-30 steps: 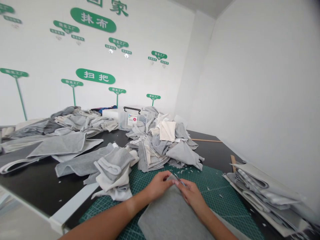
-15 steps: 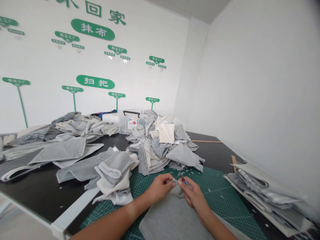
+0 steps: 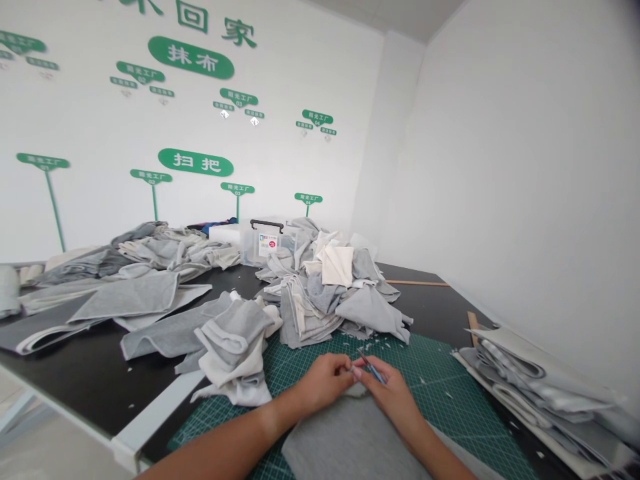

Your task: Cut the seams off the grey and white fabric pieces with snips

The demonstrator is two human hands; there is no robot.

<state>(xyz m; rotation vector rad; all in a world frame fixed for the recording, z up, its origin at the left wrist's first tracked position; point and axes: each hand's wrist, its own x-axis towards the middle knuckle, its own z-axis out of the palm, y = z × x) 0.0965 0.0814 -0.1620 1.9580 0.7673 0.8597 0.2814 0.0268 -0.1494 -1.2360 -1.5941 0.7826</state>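
Pinching the upper edge of a soft grey fabric sheet (image 3: 353, 440), the fingers of the left hand (image 3: 324, 381) are closed, thumb against bent index finger, with almost no gap. The right hand (image 3: 393, 390) is closed also, and it has hold of a slim metal hand tool with a blue handle (image 3: 375, 371); of which kind the tool is, I cannot tell. The right thumb tip is just beside the left fingertips, near the same edge. The sheet lies below both hands and between the forearms, over a green cutting mat with pale grid lines (image 3: 435, 380). At the far edge of the mat is a loose heap of grey and cream cloths (image 3: 337, 267); to the left is a smaller pile of grey and white cloths (image 3: 233, 363), and to the right, a flat stack of grey and white fabric sheets (image 3: 550, 400). These rest on a black table (image 3: 425, 303). Behind the heap stand a transparent plastic box with a black handle (image 3: 250, 251) and a white wall (image 3: 280, 157) bearing green signs (image 3: 196, 162).
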